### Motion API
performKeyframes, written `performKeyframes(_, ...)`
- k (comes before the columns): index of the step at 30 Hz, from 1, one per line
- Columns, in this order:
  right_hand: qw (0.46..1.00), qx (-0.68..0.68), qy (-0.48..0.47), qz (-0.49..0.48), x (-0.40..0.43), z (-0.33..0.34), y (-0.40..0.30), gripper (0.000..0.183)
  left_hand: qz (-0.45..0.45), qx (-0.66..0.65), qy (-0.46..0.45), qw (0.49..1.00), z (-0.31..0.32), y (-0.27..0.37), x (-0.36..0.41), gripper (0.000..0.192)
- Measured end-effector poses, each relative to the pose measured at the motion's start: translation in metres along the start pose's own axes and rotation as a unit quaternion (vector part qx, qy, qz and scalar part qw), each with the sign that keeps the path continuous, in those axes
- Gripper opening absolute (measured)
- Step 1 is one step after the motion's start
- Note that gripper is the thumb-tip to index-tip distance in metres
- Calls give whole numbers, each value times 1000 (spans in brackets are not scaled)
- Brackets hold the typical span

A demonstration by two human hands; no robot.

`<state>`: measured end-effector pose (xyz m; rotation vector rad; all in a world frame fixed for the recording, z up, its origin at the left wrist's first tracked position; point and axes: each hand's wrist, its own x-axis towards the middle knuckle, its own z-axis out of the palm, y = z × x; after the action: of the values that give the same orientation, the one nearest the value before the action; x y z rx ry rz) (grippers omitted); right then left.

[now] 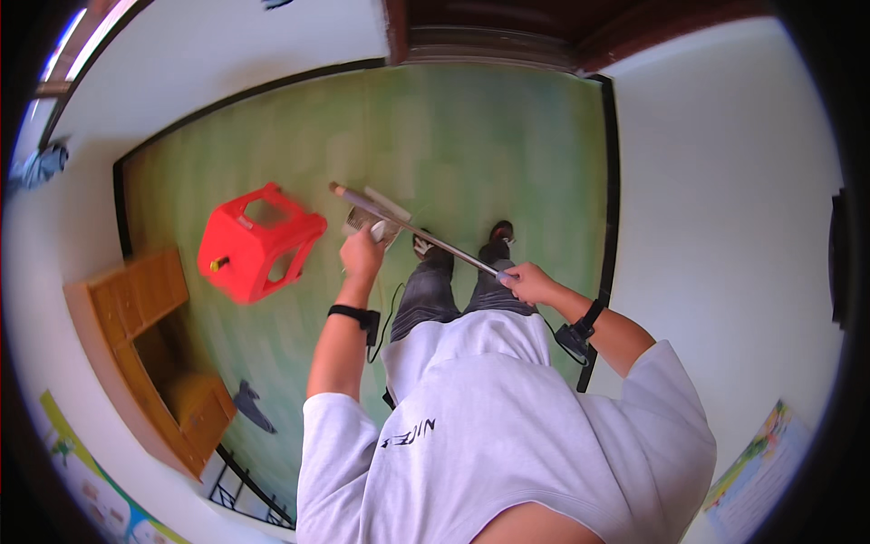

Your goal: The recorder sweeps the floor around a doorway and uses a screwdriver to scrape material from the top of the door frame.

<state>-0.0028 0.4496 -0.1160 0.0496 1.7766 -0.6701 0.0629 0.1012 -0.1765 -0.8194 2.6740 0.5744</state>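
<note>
My left hand (361, 257) grips something by a pale handle close to a dustpan-like piece (397, 233) with comb-like teeth; how the two parts join is hard to tell. Across the front of my legs slants a long metal pole (452, 250), and my right hand (530, 282) is closed on its lower right end. The pole's other end, with a purplish sleeve and brownish tip, reaches up and left past my left hand. Just left of my left hand stands a red plastic stool (238, 251), with a small yellowish object (219, 264) on its seat.
Wooden cabinets (129, 299) stand along the left wall, and a dark grey cloth-like item (253, 408) lies on the green floor (476, 136) near them. A dark doorway (489, 44) is at the top. A white wall (707, 204) rises on the right. Thin cables hang by both forearms.
</note>
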Motion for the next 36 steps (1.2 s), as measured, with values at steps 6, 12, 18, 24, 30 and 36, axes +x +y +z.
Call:
performKeyframes(6,995,40,85,-14,-69,-18,25,24,27,-34,43,998,-7,-31,-19,26)
performKeyframes(12,969,146,196,21,-98,-19,91,28,68,-76,71,992,-19,-33,-24,23)
performKeyframes(18,900,308,293,99,-98,-13,167,32,109,-147,37,982,-18,-7,-1,23)
performKeyframes(24,851,330,370,176,-116,-19,200,35,124,-138,24,982,-34,45,28,26)
performKeyframes(30,808,412,377,187,-103,-53,232,34,81,-124,61,987,-18,70,61,24)
performKeyframes(36,848,397,310,164,-83,-131,237,35,-130,104,-166,972,56,14,81,46)
